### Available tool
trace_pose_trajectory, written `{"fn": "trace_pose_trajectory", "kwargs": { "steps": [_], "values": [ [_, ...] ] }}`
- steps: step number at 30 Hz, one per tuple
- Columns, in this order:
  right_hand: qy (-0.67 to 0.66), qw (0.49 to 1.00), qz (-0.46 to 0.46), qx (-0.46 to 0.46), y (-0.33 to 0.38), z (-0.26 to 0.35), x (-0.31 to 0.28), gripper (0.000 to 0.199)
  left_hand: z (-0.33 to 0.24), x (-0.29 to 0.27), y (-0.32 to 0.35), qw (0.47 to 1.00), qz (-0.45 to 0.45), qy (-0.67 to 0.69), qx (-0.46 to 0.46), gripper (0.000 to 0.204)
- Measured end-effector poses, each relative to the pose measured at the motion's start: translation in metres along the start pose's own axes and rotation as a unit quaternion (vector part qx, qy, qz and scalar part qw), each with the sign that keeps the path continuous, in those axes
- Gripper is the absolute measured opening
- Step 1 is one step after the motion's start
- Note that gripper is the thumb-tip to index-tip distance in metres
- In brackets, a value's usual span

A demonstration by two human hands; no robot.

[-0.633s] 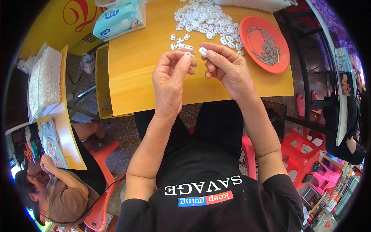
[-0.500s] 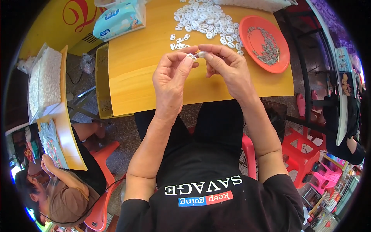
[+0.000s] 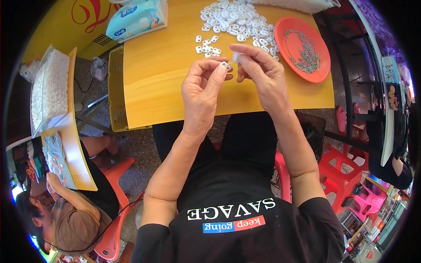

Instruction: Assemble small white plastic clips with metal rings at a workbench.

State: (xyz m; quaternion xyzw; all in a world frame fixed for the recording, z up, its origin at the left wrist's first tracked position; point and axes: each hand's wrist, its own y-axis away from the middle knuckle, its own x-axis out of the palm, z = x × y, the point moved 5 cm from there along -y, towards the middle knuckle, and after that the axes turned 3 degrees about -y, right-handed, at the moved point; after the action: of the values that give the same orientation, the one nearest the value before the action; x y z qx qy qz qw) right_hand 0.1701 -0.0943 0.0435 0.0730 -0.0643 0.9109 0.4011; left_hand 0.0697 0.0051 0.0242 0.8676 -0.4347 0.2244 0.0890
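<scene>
We see our left hand (image 3: 204, 87) and right hand (image 3: 263, 74) together in the upper centre, each pinching a small white plastic piece (image 3: 224, 65), the pile of white pieces (image 3: 237, 22) just above.

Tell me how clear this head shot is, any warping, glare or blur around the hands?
Head view: strong fisheye, so the yellow table edges bow and a black rim rings the frame. Light is even daylight with soft shadows and no harsh glare. The left hand and right hand are sharp, but the small white piece pinched between them is too tiny to make out. The white pile looks slightly washed out.
</scene>
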Motion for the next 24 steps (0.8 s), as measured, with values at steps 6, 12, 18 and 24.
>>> {"fn": "trace_pose_trajectory", "kwargs": {
  "steps": [6,12,18,24],
  "values": [
    [-0.058,0.997,0.046,-0.005,0.0001,-0.0024,0.0040,0.026,-0.0003,-0.0043,0.0002,0.999,-0.027,0.009,-0.026,0.011],
    [0.004,0.999,0.018,-0.028,-0.0014,0.0032,-0.0001,0.021,-0.0028,-0.0052,-0.0008,0.999,-0.030,-0.012,-0.033,0.013],
    [0.029,0.999,0.023,-0.025,-0.0028,0.0039,-0.0002,0.018,-0.0005,-0.0058,-0.0013,0.998,-0.024,-0.016,-0.050,0.011],
    [0.036,0.998,0.029,-0.034,-0.0011,0.0007,0.0076,0.017,-0.0008,-0.0038,-0.0016,0.998,-0.017,-0.024,-0.059,0.011]
  ]
}}
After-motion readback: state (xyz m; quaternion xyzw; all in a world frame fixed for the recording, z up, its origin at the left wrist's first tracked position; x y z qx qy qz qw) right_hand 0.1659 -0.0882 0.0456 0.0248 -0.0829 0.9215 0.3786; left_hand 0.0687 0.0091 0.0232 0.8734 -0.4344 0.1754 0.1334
